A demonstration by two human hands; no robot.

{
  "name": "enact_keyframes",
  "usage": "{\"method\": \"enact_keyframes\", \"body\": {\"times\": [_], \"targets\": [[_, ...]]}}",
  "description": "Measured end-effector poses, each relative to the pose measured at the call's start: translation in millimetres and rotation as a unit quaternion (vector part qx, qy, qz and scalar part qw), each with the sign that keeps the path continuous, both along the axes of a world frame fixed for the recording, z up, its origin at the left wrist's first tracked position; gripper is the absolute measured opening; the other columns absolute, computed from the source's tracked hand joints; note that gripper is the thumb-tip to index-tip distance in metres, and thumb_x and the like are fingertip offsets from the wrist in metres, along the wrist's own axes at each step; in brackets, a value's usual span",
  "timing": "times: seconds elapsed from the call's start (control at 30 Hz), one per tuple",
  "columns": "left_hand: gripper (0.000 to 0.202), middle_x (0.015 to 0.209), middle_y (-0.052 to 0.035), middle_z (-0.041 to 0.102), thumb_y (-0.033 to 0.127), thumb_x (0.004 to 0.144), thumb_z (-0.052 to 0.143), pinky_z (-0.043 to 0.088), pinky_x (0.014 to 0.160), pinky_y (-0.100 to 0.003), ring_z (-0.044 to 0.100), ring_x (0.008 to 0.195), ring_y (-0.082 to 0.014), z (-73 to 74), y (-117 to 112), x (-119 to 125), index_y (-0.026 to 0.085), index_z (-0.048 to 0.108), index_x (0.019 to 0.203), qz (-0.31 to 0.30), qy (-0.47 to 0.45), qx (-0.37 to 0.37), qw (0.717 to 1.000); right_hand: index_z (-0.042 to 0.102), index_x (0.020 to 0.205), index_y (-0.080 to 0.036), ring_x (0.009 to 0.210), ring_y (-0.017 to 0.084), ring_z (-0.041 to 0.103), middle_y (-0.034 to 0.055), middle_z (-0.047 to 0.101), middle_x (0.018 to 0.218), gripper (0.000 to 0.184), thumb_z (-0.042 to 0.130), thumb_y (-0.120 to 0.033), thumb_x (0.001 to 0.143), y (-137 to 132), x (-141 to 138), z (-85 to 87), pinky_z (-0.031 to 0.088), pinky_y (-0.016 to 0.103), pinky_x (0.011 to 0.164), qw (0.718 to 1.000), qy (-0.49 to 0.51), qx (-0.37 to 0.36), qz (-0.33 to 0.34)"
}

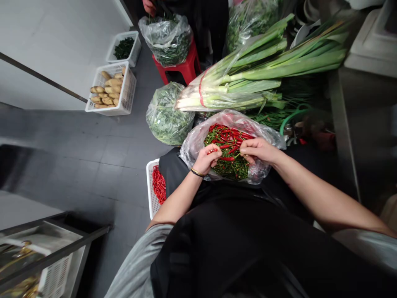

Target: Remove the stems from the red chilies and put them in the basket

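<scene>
A clear plastic bag (194,142) rests open on my lap, full of red chilies (228,134) and loose green stems (229,170). My left hand (207,160) is closed over the bag's left side, with bits of red chili showing between its curled fingers. Over the right side, my right hand (257,150) pinches thumb and forefinger together at the green stem of a red chili (228,159). That chili lies between the two hands, its tip toward the left one. Beside my left thigh stands a white basket (150,188) holding stemless red chilies (159,186).
Leeks (229,85) tied with a red band lie just beyond the bag. Near them are a bag of leafy greens (170,114) and a red stool (186,68). Another person's hand (149,7) is above the stool's bag. A potato-like root basket (127,97) stands left.
</scene>
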State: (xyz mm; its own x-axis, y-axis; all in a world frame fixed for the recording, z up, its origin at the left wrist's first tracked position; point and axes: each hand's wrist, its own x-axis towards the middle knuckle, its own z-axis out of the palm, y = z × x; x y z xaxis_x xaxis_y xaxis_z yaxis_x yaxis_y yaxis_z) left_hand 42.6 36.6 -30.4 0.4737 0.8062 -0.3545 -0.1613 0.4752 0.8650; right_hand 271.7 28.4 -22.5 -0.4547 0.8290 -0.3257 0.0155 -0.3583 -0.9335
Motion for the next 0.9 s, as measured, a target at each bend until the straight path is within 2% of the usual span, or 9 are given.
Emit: {"method": "enact_keyframes", "body": {"times": [0.1,0.17,0.23,0.3,0.4,0.5,0.6,0.73,0.9], "targets": [[0.039,0.051,0.0074,0.044,0.043,0.067,0.076,0.018,0.041,-0.02,0.027,0.041,-0.0023,6.4,-2,4,0.013,0.067,0.089,-0.103,0.018,0.019,0.994,0.059,0.07,-0.017,0.037,0.007,0.046,-0.0038,0.055,0.046,0.037,0.069,-0.052,0.078,3,-4,10.1,0.037,0.02,0.041,0.998,-0.009,0.005,0.058],[0.039,0.052,0.0046,0.049,0.043,0.063,0.079,0.022,0.044,-0.02,0.033,0.044,-0.0031,7.9,-4,7,0.011,0.07,0.082,-0.18,0.044,0.035,0.982,0.057,0.069,-0.017,0.038,0.007,0.045,-0.0044,0.054,0.046,0.038,0.068,-0.052,0.078,1,-8,14.8,0.036,0.02,0.041,0.997,-0.022,0.012,0.07],[0.036,0.054,0.0026,0.053,0.041,0.059,0.082,0.027,0.047,-0.02,0.039,0.048,-0.0043,6.0,-6,8,0.01,0.069,0.072,-0.2,0.062,0.058,0.976,0.055,0.065,-0.018,0.036,0.007,0.044,-0.0051,0.052,0.044,0.039,0.069,-0.052,0.076,-7,-13,18.3,0.034,0.02,0.04,0.996,-0.053,0.034,0.059],[0.035,0.055,0.0021,0.054,0.041,0.059,0.082,0.029,0.049,-0.02,0.041,0.05,-0.0044,1.9,-7,5,0.01,0.068,0.067,-0.152,0.077,0.07,0.983,0.053,0.062,-0.019,0.035,0.007,0.042,-0.0054,0.05,0.041,0.04,0.069,-0.052,0.076,-20,-16,21.0,0.033,0.02,0.039,0.992,-0.095,0.078,0.015],[0.037,0.047,0.0056,0.045,0.044,0.062,0.08,0.021,0.042,-0.019,0.031,0.041,-0.002,-3.2,-6,-4,0.011,0.064,0.065,0.004,0.08,0.015,0.997,0.053,0.064,-0.019,0.037,0.008,0.045,-0.0035,0.053,0.044,0.039,0.063,-0.054,0.081,-39,-13,20.3,0.035,0.021,0.042,0.972,-0.155,0.144,-0.103],[0.037,0.044,0.0074,0.036,0.046,0.067,0.076,0.013,0.037,-0.018,0.025,0.037,-0.0023,-2.3,-2,-11,0.012,0.06,0.066,0.068,-0.017,-0.088,0.994,0.064,0.078,-0.019,0.045,0.012,0.054,-0.001,0.06,0.052,0.039,0.058,-0.057,0.083,-37,-3,9.2,0.041,0.024,0.048,0.961,-0.226,0.157,-0.041],[0.033,0.051,0.0023,0.045,0.042,0.073,0.069,0.018,0.036,-0.016,0.038,0.042,-0.0055,2.2,0,-12,0.013,0.055,0.063,0.04,-0.142,-0.143,0.979,0.071,0.103,-0.023,0.068,0.018,0.065,0.003,0.072,0.076,0.038,0.058,-0.053,0.084,-7,0,-11.1,0.047,0.027,0.063,0.89,-0.385,0.226,0.089],[0.028,0.066,-0.0052,0.062,0.039,0.073,0.066,0.028,0.038,-0.017,0.056,0.053,-0.0123,3.4,-1,-14,0.013,0.062,0.081,0.022,-0.173,-0.174,0.969,0.071,0.11,-0.024,0.096,0.024,0.065,0.0104,0.069,0.11,0.036,0.042,-0.037,0.095,43,-17,-39.9,0.046,0.031,0.073,0.747,-0.587,0.287,0.12],[0.038,0.055,0.0033,0.053,0.034,0.059,0.081,0.019,0.036,-0.015,0.043,0.041,-0.0054,-3.1,-1,-13,0.014,0.06,0.083,0.03,-0.145,-0.182,0.972,0.069,0.111,-0.019,0.092,0.024,0.065,0.0139,0.067,0.108,0.035,0.04,-0.028,0.093,73,-39,-55.8,0.044,0.03,0.067,0.685,-0.625,0.276,0.254]]}}
